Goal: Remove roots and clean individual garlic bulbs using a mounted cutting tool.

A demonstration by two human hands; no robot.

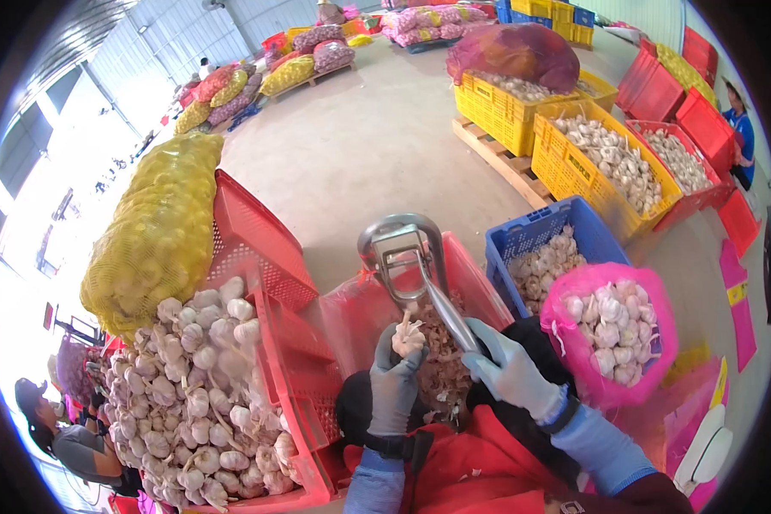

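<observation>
My left hand (395, 372), in a grey glove, holds a garlic bulb (408, 336) with its stem up. My right hand (511, 366), in a light blue glove, grips the dark handle of a metal lever cutter (448, 311). The cutter's curved head stands just above the bulb, over a red crate (472, 273) lined with clear plastic. Garlic skins and scraps (442, 369) lie in that crate. A heap of garlic bulbs (193, 398) fills a red crate to the left. On the right, a pink mesh bag (665, 321) is open around more bulbs.
A blue crate (588, 221) with garlic stands behind the pink bag. Yellow crates (568, 170) of garlic stand farther right on a wooden pallet (498, 154). A full yellow mesh sack (160, 225) lies at the left. One person (80, 450) is at lower left, another (740, 135) at far right.
</observation>
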